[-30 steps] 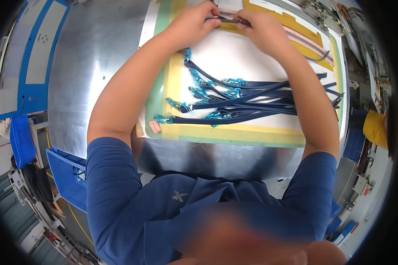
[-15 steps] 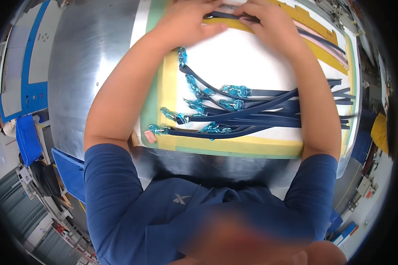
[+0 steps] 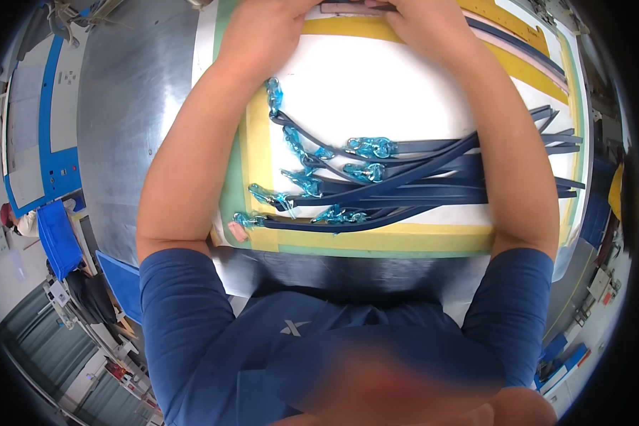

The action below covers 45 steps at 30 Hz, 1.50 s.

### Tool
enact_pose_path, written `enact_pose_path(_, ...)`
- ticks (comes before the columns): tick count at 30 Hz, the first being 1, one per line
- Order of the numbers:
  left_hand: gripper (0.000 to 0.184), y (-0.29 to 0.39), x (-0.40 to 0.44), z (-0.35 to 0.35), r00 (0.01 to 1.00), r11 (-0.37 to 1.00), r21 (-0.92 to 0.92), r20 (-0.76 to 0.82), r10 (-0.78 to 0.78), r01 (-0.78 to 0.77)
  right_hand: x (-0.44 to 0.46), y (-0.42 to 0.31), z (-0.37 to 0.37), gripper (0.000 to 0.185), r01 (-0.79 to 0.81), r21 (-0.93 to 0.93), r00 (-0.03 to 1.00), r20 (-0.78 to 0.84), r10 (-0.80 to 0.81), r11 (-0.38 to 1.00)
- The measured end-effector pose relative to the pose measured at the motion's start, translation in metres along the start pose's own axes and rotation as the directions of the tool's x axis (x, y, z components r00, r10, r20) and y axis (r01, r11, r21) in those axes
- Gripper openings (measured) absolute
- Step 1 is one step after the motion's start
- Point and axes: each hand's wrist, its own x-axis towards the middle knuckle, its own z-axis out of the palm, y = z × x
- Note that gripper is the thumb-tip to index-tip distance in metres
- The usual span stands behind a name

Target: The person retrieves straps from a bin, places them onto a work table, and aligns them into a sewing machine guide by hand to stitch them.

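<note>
At the top edge my left hand [image 3: 273,28] lies beside the left end of a pinkish strip [image 3: 348,8]; its fingertips are cut off by the frame. My right hand [image 3: 426,25] has its fingers closed on a dark blue strap [image 3: 511,41], which runs out to the right beside a yellow template [image 3: 500,20]. Nearer my body, several dark blue straps [image 3: 405,192] lie in a loose bundle on the white board, their left ends carrying metal clasps in blue film [image 3: 370,148]. My right forearm covers part of the bundle.
Yellow and green tape borders the white board [image 3: 362,85] on a metal table [image 3: 128,106]. A small pink block [image 3: 238,231] sits at its lower left corner. At the left are a blue-framed panel [image 3: 62,124], blue bins [image 3: 60,238] and part of another person [image 3: 25,220].
Both hands have moved up in the view, towards the top edge. My left hand has moved left from the strap, its fingertips now out of view. The board and bundle appear shifted with the camera.
</note>
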Motion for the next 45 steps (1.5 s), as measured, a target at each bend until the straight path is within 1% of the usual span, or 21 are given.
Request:
enact_pose_path(9,0.03,0.002,0.0,0.002,0.997,0.985,0.151,0.011,0.078,-0.079,0.001,0.0,0.001,0.03,0.003,-0.003,0.998,0.057,-0.002,1.0)
enact_pose_path(11,0.031,0.002,0.0,0.002,0.996,0.983,0.157,0.016,0.091,-0.092,0.001,-0.001,0.0,0.034,-0.01,-0.071,0.994,0.107,0.017,0.997)
enact_pose_path(15,0.034,0.005,0.0,-0.001,0.995,0.988,0.13,0.068,0.073,-0.081,-0.001,-0.01,-0.007,0.038,-0.024,-0.039,0.991,0.131,0.029,0.999)
enact_pose_path(17,0.035,0.004,0.0,0.002,0.996,0.986,0.146,0.063,0.068,-0.077,-0.001,-0.016,-0.009,0.04,-0.007,-0.204,0.985,0.165,0.041,0.979)
enact_pose_path(18,0.036,0.004,-0.001,0.003,0.996,0.984,0.161,0.06,0.067,-0.076,-0.001,-0.015,-0.007,0.04,-0.01,-0.201,0.987,0.157,0.042,0.98)
enact_pose_path(20,0.034,0.007,-0.003,0.001,0.996,0.975,0.21,0.065,0.058,-0.071,-0.003,-0.009,-0.001,0.038,0.166,-0.273,0.985,0.099,-0.144,0.948)
enact_pose_path(22,0.033,0.009,-0.004,0.003,0.996,0.966,0.25,0.06,0.058,-0.071,-0.001,-0.012,0.001,0.035,0.197,-0.325,0.98,0.099,-0.174,0.925)
enact_pose_path(24,0.051,0.007,-0.007,0.006,0.991,0.926,0.374,0.136,-0.005,-0.047,-0.005,-0.013,-0.008,0.032,0.22,-0.382,0.975,0.113,-0.191,0.897)
enact_pose_path(26,0.054,0.006,-0.008,0.008,0.991,0.915,0.401,0.137,-0.008,-0.048,-0.013,-0.011,-0.022,0.027,0.167,-0.392,0.969,0.234,-0.077,0.905)
enact_pose_path(27,0.057,0.007,-0.009,0.009,0.99,0.896,0.443,0.139,-0.028,-0.037,-0.021,-0.006,-0.031,0.027,0.165,-0.404,0.968,0.241,-0.069,0.9)
enact_pose_path(29,0.058,0.01,-0.009,0.008,0.99,0.895,0.444,0.137,-0.017,-0.046,-0.041,0.009,-0.049,0.025,-0.005,-0.351,0.975,0.207,0.083,0.936)
enact_pose_path(30,0.058,0.01,-0.009,0.007,0.99,0.888,0.456,0.141,-0.011,-0.056,-0.052,0.019,-0.056,0.025,0.004,-0.36,0.974,0.213,0.077,0.933)
enact_pose_path(32,0.058,0.011,-0.008,0.008,0.991,0.879,0.474,0.137,-0.014,-0.053,-0.079,0.046,-0.07,0.023,-0.025,-0.379,0.991,0.111,0.072,0.925)
enact_pose_path(33,0.058,0.013,-0.008,0.009,0.989,0.868,0.494,0.145,-0.015,-0.059,-0.094,0.063,-0.075,0.023,-0.016,-0.39,0.991,0.117,0.067,0.921)
enact_pose_path(34,0.058,0.015,-0.008,0.008,0.991,0.872,0.487,0.132,-0.016,-0.051,-0.109,0.083,-0.079,0.025,-0.049,-0.486,0.988,0.106,0.115,0.873)
enact_pose_path(35,0.058,0.017,-0.008,0.007,0.988,0.871,0.489,0.15,-0.039,-0.04,-0.121,0.1,-0.084,0.035,-0.082,-0.576,0.983,0.089,0.162,0.813)
enact_pose_path(36,0.058,0.019,-0.008,0.006,0.984,0.87,0.492,0.17,-0.06,-0.031,-0.133,0.114,-0.091,0.035,-0.075,-0.585,0.983,0.092,0.158,0.807)
enact_pose_path(38,0.058,0.018,-0.01,0.007,0.988,0.865,0.5,0.151,-0.043,-0.039,-0.151,0.133,-0.103,0.045,-0.197,-0.616,0.951,0.067,0.3,0.763)
enact_pose_path(39,0.058,0.018,-0.01,0.009,0.989,0.856,0.514,0.142,-0.026,-0.051,-0.153,0.129,-0.113,0.05,-0.297,-0.621,0.895,0.084,0.438,0.725)
enact_pose_path(40,0.058,0.018,-0.011,0.01,0.99,0.861,0.505,0.139,-0.022,-0.052,-0.16,0.137,-0.118,0.05,-0.297,-0.629,0.893,0.084,0.443,0.718)
enact_pose_path(45,0.059,0.016,-0.01,0.011,0.988,0.849,0.525,0.153,-0.024,-0.061,-0.205,0.194,-0.146,0.049,-0.457,-0.626,0.807,0.008,0.591,0.632)
